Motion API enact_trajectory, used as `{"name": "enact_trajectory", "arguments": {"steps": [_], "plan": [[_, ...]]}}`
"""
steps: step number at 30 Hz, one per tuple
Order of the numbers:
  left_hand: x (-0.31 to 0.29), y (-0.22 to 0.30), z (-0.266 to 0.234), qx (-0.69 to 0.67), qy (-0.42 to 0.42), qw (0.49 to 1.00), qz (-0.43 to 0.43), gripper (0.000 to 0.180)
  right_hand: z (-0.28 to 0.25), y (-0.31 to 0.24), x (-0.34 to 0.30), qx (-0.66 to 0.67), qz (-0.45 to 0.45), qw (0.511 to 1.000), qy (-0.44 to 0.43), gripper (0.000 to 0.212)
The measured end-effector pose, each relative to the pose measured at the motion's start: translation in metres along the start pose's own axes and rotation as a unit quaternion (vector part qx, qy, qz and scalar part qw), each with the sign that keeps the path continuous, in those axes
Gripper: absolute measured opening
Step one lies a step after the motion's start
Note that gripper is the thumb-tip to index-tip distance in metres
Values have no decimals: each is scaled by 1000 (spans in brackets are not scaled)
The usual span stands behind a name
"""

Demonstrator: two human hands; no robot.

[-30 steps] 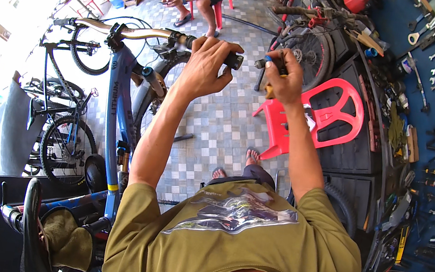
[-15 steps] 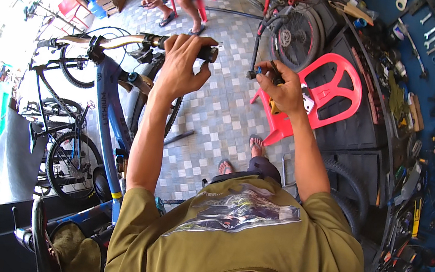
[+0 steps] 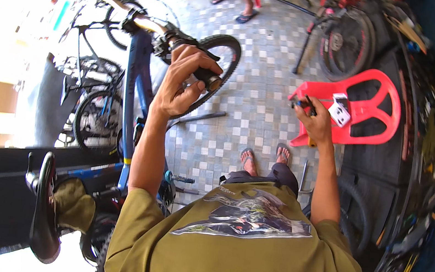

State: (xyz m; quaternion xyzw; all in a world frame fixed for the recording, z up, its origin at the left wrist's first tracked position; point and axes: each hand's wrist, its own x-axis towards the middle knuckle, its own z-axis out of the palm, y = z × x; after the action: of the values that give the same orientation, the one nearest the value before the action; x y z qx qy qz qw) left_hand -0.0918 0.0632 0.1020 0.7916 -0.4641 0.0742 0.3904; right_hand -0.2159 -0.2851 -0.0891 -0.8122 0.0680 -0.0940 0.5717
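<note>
A blue bicycle frame (image 3: 140, 64) stands on my left, its gold-toned handlebar (image 3: 150, 24) ending in a black grip (image 3: 207, 77). My left hand (image 3: 181, 78) is closed around that grip, thumb beneath its open end. A black brake lever (image 3: 199, 46) lies just beyond my fingers. The front wheel (image 3: 233, 63) shows behind the hand. On the other side, my right hand (image 3: 318, 122) pinches a small dark object (image 3: 308, 106) whose kind I cannot make out. It is held over the near left edge of a red plastic chair (image 3: 391, 107).
On the chair lies a small white-and-black item (image 3: 340, 110). Another bicycle wheel (image 3: 347, 43) stands beyond it. Other bikes (image 3: 96, 108) are parked at left. A seated person's feet (image 3: 246, 16) show at the far side. Tools line the right wall.
The view has shifted, so the scene sits differently in it. The front wheel shows more fully beside the grip. My right hand now appears lower, its small object still pinched.
</note>
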Motion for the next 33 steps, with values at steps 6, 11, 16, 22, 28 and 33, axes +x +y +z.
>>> {"name": "enact_trajectory", "arguments": {"steps": [6, 11, 16, 22, 28, 33], "plan": [[-23, 16, -4, -41, 52, 996, -55, 47, -22, 63, -3, -77, 5, 994, -81, 29], [-46, 28, -6, -43, 90, 991, -86, 43, -48, 111, -7, -110, 43, 978, -171, 25], [-51, 48, -11, -47, 112, 985, -122, 40, -68, 137, 7, -113, 87, 964, -225, 25], [-68, 67, -24, 82, 91, 948, -295, 14, -59, 181, 14, -119, 45, 967, -221, 42], [-57, 100, -29, 340, -25, 863, -372, 41, -48, 285, -8, -154, 217, 947, -178, 36], [-80, 71, -33, 492, -58, 760, -420, 61, -71, 387, -50, -135, 401, 905, -29, 40]]}}
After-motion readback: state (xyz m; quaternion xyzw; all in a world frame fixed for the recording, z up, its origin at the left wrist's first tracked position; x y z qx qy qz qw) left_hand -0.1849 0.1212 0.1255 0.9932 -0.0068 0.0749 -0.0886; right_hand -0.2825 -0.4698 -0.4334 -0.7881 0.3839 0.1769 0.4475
